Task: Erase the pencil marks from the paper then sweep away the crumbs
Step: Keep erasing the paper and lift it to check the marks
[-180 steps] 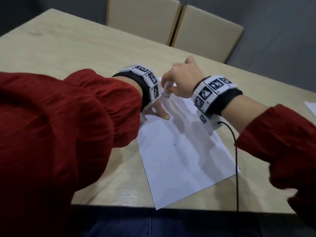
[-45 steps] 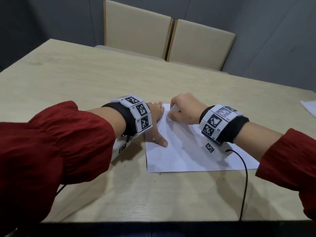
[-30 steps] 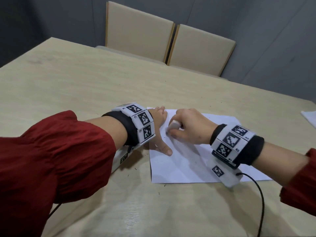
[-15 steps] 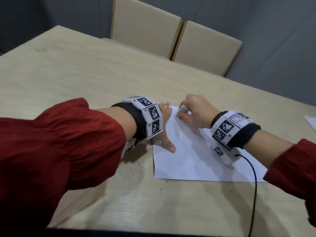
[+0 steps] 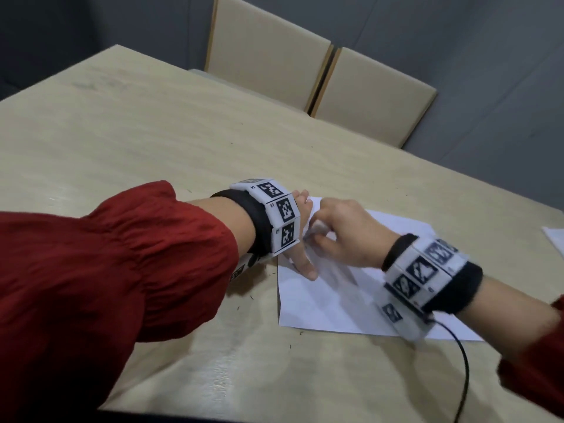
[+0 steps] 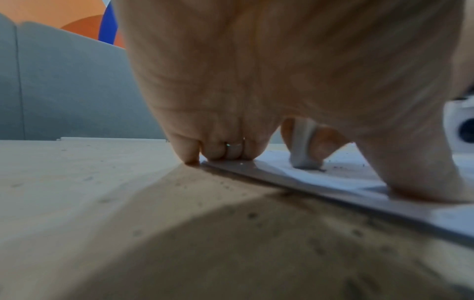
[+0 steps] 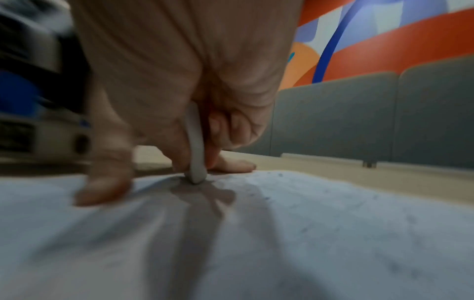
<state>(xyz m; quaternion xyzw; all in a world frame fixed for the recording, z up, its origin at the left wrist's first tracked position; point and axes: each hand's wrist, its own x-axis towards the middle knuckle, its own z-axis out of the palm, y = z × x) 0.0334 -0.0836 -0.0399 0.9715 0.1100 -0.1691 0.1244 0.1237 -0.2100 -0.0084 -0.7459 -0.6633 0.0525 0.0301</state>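
Note:
A white sheet of paper [image 5: 341, 303] lies on the wooden table [image 5: 146, 141]. My left hand [image 5: 300, 239] presses flat on the paper's left edge, fingers and thumb spread. My right hand [image 5: 345, 236] pinches a white eraser [image 5: 317, 230] between thumb and fingers and holds its tip on the paper close to the left hand. In the right wrist view the eraser [image 7: 195, 146] stands upright on the paper [image 7: 282, 233]. In the left wrist view the eraser [image 6: 302, 146] touches the paper [image 6: 346, 178], with dark crumbs [image 6: 336, 167] beside it.
Dark eraser crumbs [image 5: 253, 297] are scattered on the table left of and below the sheet. Two beige chairs [image 5: 305, 56] stand at the far edge. Another white sheet [image 5: 554, 239] lies at the right border. A black cable [image 5: 460, 361] trails from my right wrist.
My right hand with the eraser has rubbed back and forth over the upper left of the paper and now sits nearer my left thumb. The left hand has stayed pressed on the sheet.

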